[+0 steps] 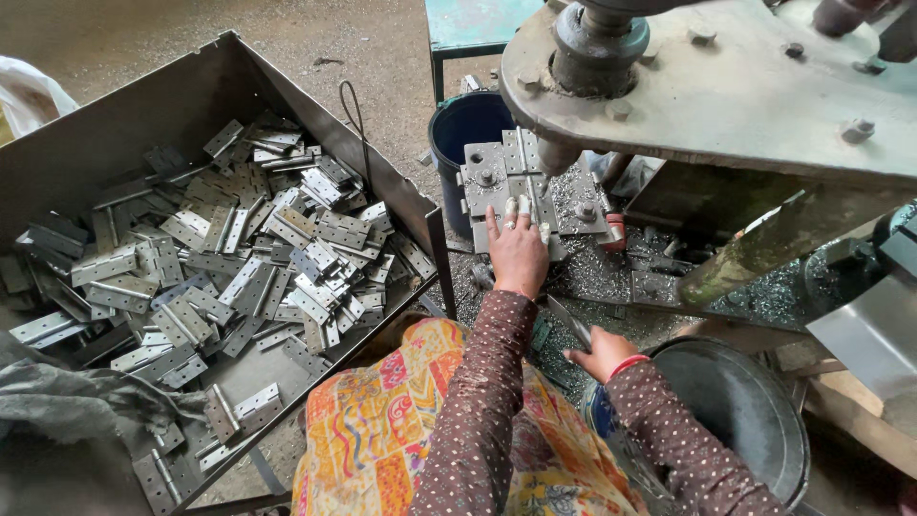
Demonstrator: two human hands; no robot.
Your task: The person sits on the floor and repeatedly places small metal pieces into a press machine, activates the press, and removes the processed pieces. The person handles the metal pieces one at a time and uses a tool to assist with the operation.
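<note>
I see no labels, signs or screens from here. Only possible package: white plastic bag [29, 96], far left edge, soft and crumpled, partly cut off by frame, behind metal tray wall. Cannot tell what it holds. No boxes, cartons or wrapped goods elsewhere in view.

A grey metal hinge [523, 182] lies flat and opened out on the die plate [487, 177] under the press ram, its knuckle line running away from the viewer; the left grip's fingertips rest on its near edge. A second hinge [570, 321], thin and folded, sits tilted in the right grip, pointing up-left.
</note>
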